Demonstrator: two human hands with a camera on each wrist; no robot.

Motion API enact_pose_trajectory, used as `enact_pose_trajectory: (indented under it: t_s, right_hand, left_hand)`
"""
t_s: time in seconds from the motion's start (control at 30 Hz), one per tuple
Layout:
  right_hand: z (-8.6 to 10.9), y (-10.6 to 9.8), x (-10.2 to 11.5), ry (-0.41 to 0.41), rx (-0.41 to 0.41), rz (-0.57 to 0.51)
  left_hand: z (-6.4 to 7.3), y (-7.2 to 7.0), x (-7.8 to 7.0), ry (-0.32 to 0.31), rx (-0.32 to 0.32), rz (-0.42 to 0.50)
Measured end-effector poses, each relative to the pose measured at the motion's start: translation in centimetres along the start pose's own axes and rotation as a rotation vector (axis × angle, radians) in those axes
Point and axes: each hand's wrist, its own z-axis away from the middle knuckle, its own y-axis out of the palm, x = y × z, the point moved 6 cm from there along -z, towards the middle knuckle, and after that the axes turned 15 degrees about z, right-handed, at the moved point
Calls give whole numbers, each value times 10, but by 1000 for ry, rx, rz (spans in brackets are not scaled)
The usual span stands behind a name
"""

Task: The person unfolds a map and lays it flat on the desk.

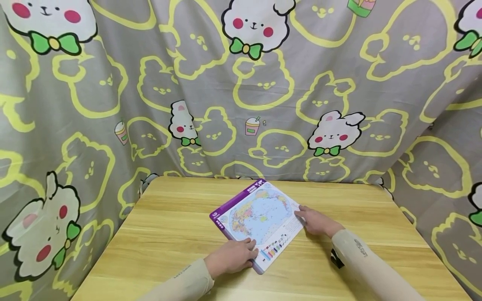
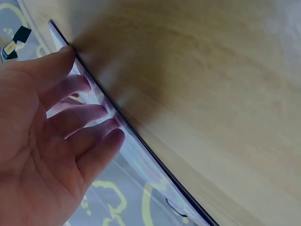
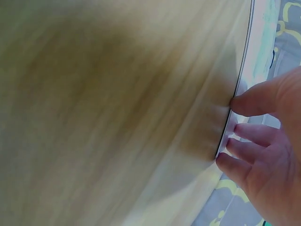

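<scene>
A thin world map board (image 1: 260,223) with a purple border along its top lies flat and turned at an angle on the wooden table. My left hand (image 1: 234,256) rests on its near left edge, fingertips on the printed face. In the left wrist view the left thumb (image 2: 61,59) touches the board's dark rim and the other fingers are loosely bent. At the board's right corner, my right hand (image 1: 316,219) touches the edge. The right wrist view shows the right thumb (image 3: 251,101) and fingertips set along that rim, the fingers nearly straight.
The wooden table (image 1: 162,234) runs back to a grey curtain (image 1: 211,92) printed with yellow outlines and white rabbits. More of this cloth hangs at both sides. A small black-and-white item (image 1: 336,259) shows beside the right forearm; its kind is unclear.
</scene>
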Motion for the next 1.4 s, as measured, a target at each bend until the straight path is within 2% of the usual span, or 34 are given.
enact_pose_trajectory:
  t_s: [0.27,0.73,0.97,1.4]
  right_hand:
    - [-4,-6,2,-5,5,-2]
    - [-12,-3,-1,52,64,-15]
    - [-16,-5,-1,40,71,-6]
    - [-26,-3,-5,21,70,13]
  left_hand:
    - [-2,0,-6,22,-19,-21]
    - [-3,-1,-13,59,-50,-54]
    - [-5,0,-15,77,-60,-83]
    - [-8,-1,-19,52,-44,-77]
